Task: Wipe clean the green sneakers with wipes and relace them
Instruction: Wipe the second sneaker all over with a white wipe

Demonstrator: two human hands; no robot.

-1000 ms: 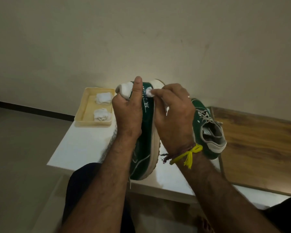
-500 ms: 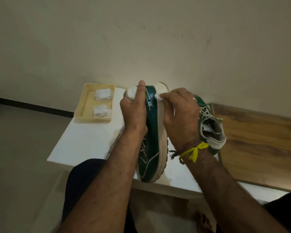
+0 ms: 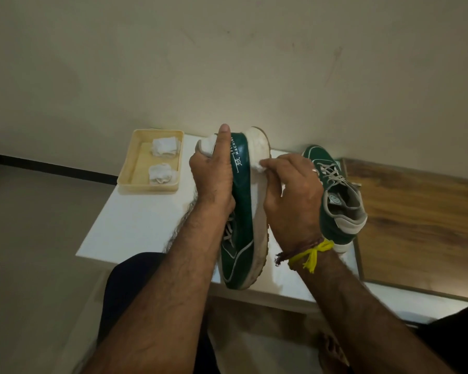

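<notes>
My left hand (image 3: 215,175) grips a green sneaker (image 3: 241,211) held on its side above the white table (image 3: 135,225), thumb stretched along the green upper. Its white sole faces right. My right hand (image 3: 292,193) pinches a small white wipe (image 3: 260,166) and presses it against the sole's edge near the far end. A second green sneaker (image 3: 335,201) with grey laces stands upright on the table, just right of my right hand.
A cream tray (image 3: 135,174) holding two crumpled white wipes (image 3: 165,148) sits at the table's far left corner. A wooden board (image 3: 416,225) lies to the right of the table. A plain wall rises right behind it. My knees are below the near edge.
My right hand has slid the wipe a little toward me along the sole's edge. The held sneaker has turned slightly, showing more of the sole.
</notes>
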